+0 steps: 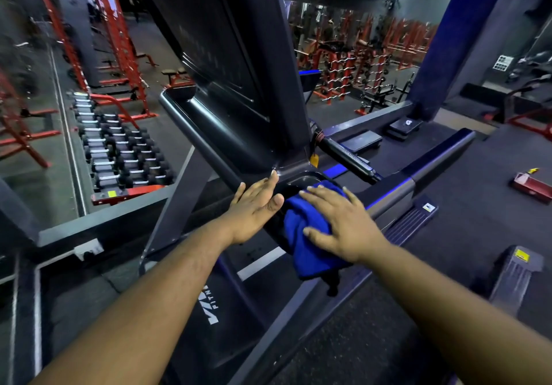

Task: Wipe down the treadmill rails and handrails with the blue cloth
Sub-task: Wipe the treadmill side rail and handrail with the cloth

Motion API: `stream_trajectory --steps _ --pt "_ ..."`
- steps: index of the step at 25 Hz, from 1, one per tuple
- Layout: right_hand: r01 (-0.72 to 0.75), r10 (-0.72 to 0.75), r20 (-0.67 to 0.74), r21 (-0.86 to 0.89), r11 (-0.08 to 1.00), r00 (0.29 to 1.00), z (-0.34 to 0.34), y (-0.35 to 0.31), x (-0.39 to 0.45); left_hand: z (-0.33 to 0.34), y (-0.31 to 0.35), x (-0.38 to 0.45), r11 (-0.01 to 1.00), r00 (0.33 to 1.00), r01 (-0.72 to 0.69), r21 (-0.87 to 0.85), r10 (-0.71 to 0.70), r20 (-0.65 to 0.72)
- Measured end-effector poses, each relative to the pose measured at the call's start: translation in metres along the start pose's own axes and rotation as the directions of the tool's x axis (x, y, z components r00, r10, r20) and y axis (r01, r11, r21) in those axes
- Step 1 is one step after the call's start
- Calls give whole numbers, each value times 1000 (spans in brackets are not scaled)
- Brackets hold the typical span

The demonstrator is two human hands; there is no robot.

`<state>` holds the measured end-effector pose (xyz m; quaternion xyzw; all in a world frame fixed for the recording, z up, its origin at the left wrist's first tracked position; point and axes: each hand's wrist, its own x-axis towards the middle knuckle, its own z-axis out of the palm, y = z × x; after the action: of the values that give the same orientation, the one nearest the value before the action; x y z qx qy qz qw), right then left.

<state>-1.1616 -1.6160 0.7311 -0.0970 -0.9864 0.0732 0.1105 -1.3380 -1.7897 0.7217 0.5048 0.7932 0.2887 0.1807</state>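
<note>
The blue cloth (pixel 304 235) lies bunched over the treadmill's console tray (pixel 301 180), just below the tall dark console panel (pixel 227 65). My right hand (pixel 343 223) presses flat on top of the cloth, fingers spread. My left hand (pixel 254 205) rests flat and empty on the console edge right beside the cloth, fingers pointing up toward the panel. A grey handrail (pixel 418 175) runs off to the right from the tray. A black centre bar (pixel 346 154) with a yellow tag sticks out behind it. The dark belt (pixel 343 340) lies below my arms.
A dumbbell rack (pixel 119 151) stands on the floor to the left, with red weight frames (pixel 98 41) behind it. More red racks (pixel 358 56) fill the back right. A blue pillar (pixel 448 41) rises at right. A red box (pixel 530 186) lies on the floor at far right.
</note>
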Motion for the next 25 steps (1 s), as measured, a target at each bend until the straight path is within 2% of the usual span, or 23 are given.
stream_trajectory --steps 3,5,8,10,12,13,15,17,18,20,22,24,25 --pt "-197 187 99 114 974 977 -12 47 49 0 3 -2 1000 1000 2 9 -2 15" --pt "-295 285 84 151 944 955 -5 50 81 1 6 -2 1000 1000 9 10 -9 4" --pt "-435 431 93 31 900 898 6 9 103 -2 7 -1 1000 1000 9 3 -9 -9" --pt "-348 354 148 -61 935 924 7 -8 89 -2 7 -1 1000 1000 9 5 -9 -8" --pt "-221 224 177 -38 975 958 2 5 70 -1 5 -1 1000 1000 7 16 -7 -24" --pt "-219 217 194 -13 976 957 -3 21 65 -1 5 0 1000 1000 9 20 -8 -22" --pt "-367 355 195 30 930 914 -15 48 68 -1 5 -1 1000 1000 20 19 -20 -4" --pt "-503 490 185 28 864 852 -19 47 82 -1 9 -2 999 999 32 31 -32 -5" --pt "-496 489 175 -4 869 855 -15 36 88 -2 10 -2 999 999 33 43 -33 -6" --pt "-389 393 143 -53 920 908 -3 8 84 -2 10 -1 997 999 41 61 -41 -6" --pt "-180 183 137 -29 983 974 0 -7 53 -1 10 0 996 999 53 66 -53 -6" --pt "-41 37 125 35 999 991 -6 -2 28 -2 13 -2 998 999 51 46 -51 -14" --pt "-44 39 137 36 998 990 -9 0 28 -4 17 -4 998 998 57 24 -57 -17"
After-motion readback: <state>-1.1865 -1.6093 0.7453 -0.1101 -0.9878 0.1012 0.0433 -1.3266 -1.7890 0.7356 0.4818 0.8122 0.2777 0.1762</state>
